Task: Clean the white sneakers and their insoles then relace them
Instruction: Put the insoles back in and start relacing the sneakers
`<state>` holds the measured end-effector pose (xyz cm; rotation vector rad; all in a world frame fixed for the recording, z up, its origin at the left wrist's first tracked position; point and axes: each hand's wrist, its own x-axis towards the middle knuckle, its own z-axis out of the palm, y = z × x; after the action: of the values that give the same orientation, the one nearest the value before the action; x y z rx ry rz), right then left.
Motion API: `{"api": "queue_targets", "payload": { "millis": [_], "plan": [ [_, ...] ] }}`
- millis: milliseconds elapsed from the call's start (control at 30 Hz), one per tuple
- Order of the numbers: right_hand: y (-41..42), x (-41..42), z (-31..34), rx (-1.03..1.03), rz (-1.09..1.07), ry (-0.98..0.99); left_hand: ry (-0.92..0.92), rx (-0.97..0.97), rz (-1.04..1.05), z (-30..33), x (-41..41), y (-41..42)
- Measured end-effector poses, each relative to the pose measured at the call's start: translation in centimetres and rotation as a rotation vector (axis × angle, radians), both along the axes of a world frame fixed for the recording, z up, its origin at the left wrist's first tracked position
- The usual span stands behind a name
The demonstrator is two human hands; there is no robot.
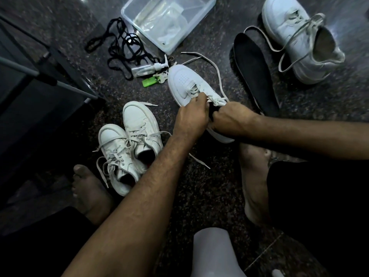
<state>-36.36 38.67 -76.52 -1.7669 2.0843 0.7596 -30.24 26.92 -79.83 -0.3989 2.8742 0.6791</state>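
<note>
Sneakers are lying across a dark speckled floor (pixel 199 186): a laced pair (pixel 129 144) at near left, a single shoe (pixel 299 39) at far right with its laces loose, and the worked sneaker (pixel 185 82) in the middle, toe pointing far.

Both forearms are reaching in from the near edge, converging over the middle sneaker's opening. The left hand (pixel 191 118) is curling its fingers down at the lace rows, its grip narrow and pinching lace or tongue; exactly which is hard to tell. The right hand (pixel 229 118) is closing its grip around something dark at the shoe's mouth, which is hidden between the two hands. The heel of that sneaker is covered by the right wrist.

A black insole (pixel 253 76) is lying beside the far-right shoe. A clear plastic tub (pixel 169 47) is sitting at far centre, its top cut off by the frame. Black laces (pixel 117 47) are tangling left of it, touching a small spray bottle (pixel 147 68). A green tag with keys (pixel 153 80) is resting just beside the sneaker's toe.
</note>
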Motion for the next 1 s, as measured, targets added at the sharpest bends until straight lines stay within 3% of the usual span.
{"api": "queue_targets", "payload": {
  "millis": [200,400,567,700,1000],
  "plan": [
    [2.5,3.0,-0.4,-0.175,-0.304,0.110,0.044,0.052,0.015,0.0,-0.1,-0.8],
    [2.4,1.6,0.0,-0.274,-0.640,-0.014,0.054,0.026,0.028,-0.4,-0.6,-0.7],
    [0.9,1.9,-0.1,-0.221,-0.638,0.005,0.037,0.004,0.017,-0.3,-0.7,-0.2],
    [0.1,0.9,-0.4,-0.269,-0.789,-0.080,0.024,-0.013,0.025,0.0,-0.8,-0.1],
    [-0.3,0.1,-1.3,-0.246,-0.708,0.042,0.063,-0.008,0.036,-0.3,-0.5,0.1]
  ]
}}
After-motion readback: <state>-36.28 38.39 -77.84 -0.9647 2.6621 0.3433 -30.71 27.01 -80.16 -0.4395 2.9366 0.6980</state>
